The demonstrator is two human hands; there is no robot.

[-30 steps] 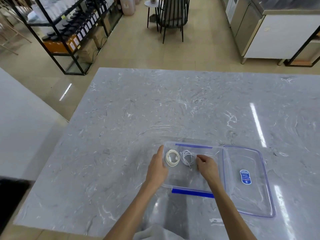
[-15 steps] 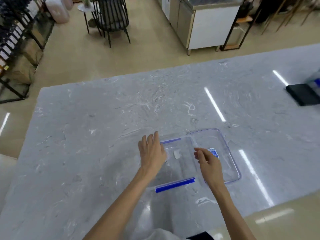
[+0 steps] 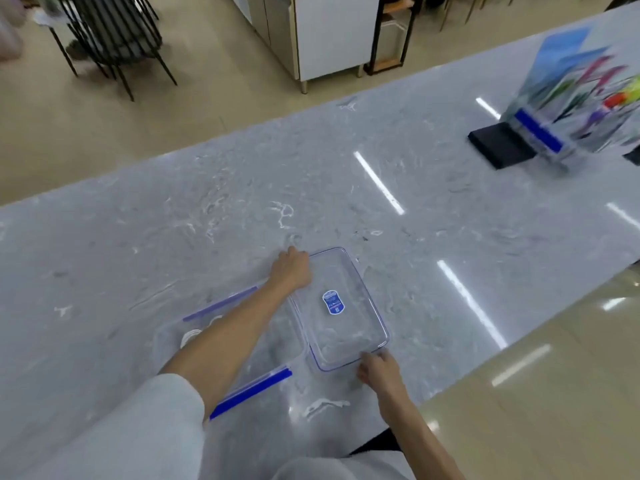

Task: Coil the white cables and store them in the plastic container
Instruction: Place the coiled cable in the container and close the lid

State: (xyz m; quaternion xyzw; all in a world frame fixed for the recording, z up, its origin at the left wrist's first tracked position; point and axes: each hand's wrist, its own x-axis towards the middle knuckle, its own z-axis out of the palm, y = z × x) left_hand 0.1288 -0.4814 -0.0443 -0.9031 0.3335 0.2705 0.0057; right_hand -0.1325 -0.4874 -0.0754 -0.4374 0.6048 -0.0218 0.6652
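Left hand: the left hand (image 3: 291,270) reaches across the box and sits on the far left corner of the lid. The fingers curl down over the rim, gripping it.
Right hand: the right hand (image 3: 378,369) is at the near corner of the lid. The fingertips touch its edge. I cannot tell if they pinch it or just rest there.
Lid: the clear plastic lid (image 3: 372,310) is a flat rectangle with round corners and a thin blue line around the rim. It lies on the table between the two hands. A small blue and white sticker (image 3: 333,302) sits in its middle.
Container: the clear plastic container (image 3: 277,344) is under the left forearm, just beside the lid. It has blue clip strips (image 3: 251,393) on its long sides.
Cables: a bit of coiled white cable (image 3: 189,337) shows inside the container, left of the forearm. The arm hides the rest.
Table: the table (image 3: 138,244) is smooth, shiny grey stone with white veins.
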